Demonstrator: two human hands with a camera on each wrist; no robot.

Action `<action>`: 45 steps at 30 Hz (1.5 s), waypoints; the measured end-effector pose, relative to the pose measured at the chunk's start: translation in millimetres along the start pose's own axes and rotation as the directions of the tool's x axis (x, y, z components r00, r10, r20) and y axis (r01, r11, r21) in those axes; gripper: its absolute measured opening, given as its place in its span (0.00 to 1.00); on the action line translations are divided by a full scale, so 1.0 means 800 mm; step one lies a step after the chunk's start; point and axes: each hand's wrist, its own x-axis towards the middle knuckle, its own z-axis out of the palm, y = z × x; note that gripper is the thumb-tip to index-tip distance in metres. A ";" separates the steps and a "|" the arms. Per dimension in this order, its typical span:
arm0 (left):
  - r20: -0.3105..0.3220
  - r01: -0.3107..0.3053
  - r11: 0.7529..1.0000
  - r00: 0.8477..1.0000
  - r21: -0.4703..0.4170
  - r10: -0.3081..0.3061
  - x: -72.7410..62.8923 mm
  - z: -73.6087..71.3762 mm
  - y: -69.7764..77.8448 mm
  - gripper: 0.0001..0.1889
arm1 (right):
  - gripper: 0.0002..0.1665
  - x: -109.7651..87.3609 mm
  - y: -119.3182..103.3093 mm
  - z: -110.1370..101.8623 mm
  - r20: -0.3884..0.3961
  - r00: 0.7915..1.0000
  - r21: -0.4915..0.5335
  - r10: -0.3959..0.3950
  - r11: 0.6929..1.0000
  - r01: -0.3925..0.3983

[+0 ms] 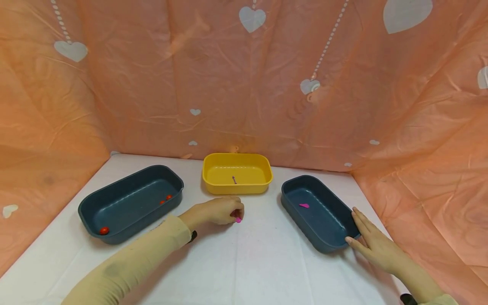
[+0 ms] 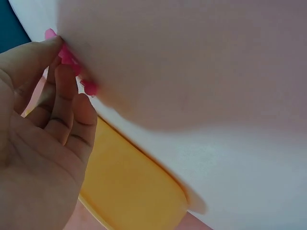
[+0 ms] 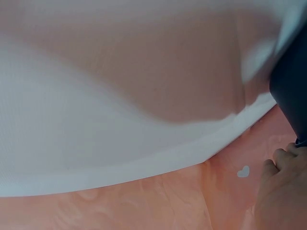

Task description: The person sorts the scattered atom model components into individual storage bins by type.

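Observation:
My left hand [image 1: 222, 210] is above the table in front of the yellow tray [image 1: 238, 189]. Thumb and fingertips pinch a small pink plastic piece [image 2: 69, 60], knobbly and narrow in the left wrist view; fingers cover part of it. On the right, my right hand [image 1: 375, 245] rests with fairly straight fingers against the near right end of a dark blue tray [image 1: 318, 226]. Inside that tray lies another pink piece [image 1: 304, 206]. A thin purple piece [image 1: 234, 180] lies in the yellow tray.
A second dark blue tray [image 1: 126, 180] stands on the left, with a round red thing [image 1: 104, 231] at its near end and smaller red ones [image 1: 169, 197] at its right. A white cloth [image 1: 236, 262] covers the table. Orange sheeting [image 1: 228, 84] with hearts hangs behind and at both sides.

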 end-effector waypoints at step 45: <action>-0.316 -0.127 0.928 0.949 -0.349 0.011 0.036 0.001 0.033 0.03 | 0.49 -0.001 -0.002 -0.002 0.025 0.999 0.019 0.025 1.000 -0.025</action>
